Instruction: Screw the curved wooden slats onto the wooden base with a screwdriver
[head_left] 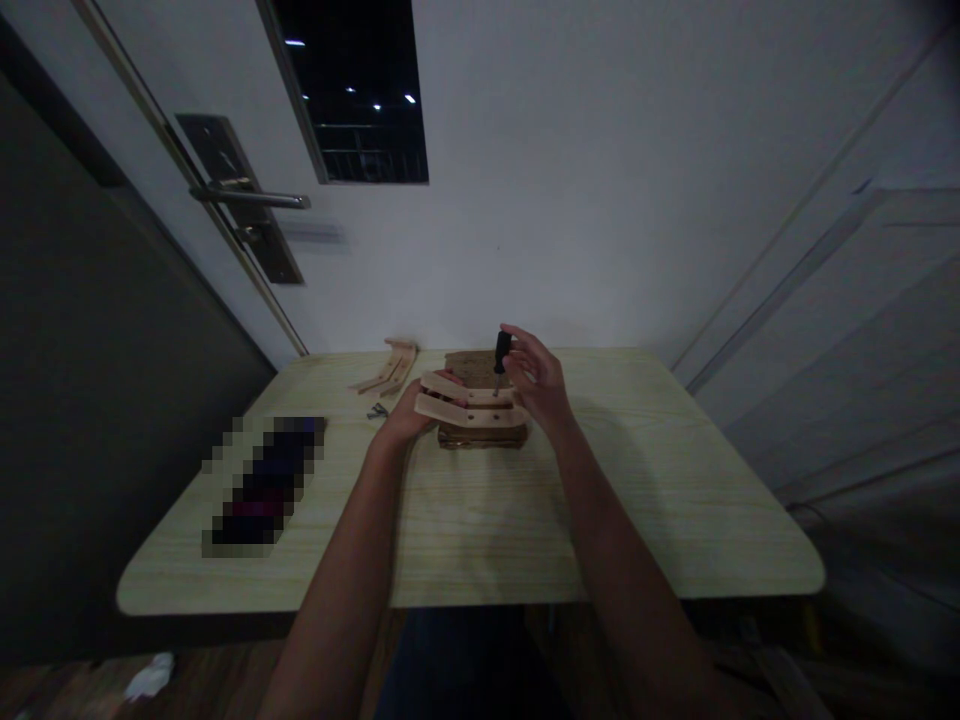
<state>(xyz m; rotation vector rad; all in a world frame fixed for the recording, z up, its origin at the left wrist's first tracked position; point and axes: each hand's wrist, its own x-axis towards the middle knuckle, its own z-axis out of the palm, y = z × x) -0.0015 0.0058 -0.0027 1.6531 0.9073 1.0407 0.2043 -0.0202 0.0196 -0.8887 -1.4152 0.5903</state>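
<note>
My right hand [541, 382] is closed around the black handle of a screwdriver [502, 352], which stands nearly upright. Its metal shaft points down at a hole or screw in the upper bar of a pale wooden piece [444, 411]. That piece has two bent bars side by side, with dark holes along them. At its left end, my left hand [409, 412] grips the wood, its fingers partly hidden beneath the bars. A brown block, perhaps folded cardboard [480, 438], lies under the wooden piece.
Similar bent wooden pieces [401, 362] lie at the back left of the light wood table [480, 545]. Small metal parts [377, 411] rest left of my left hand. A pixelated dark object [266, 485] is farther left. A white door with a metal handle [259, 199] stands behind.
</note>
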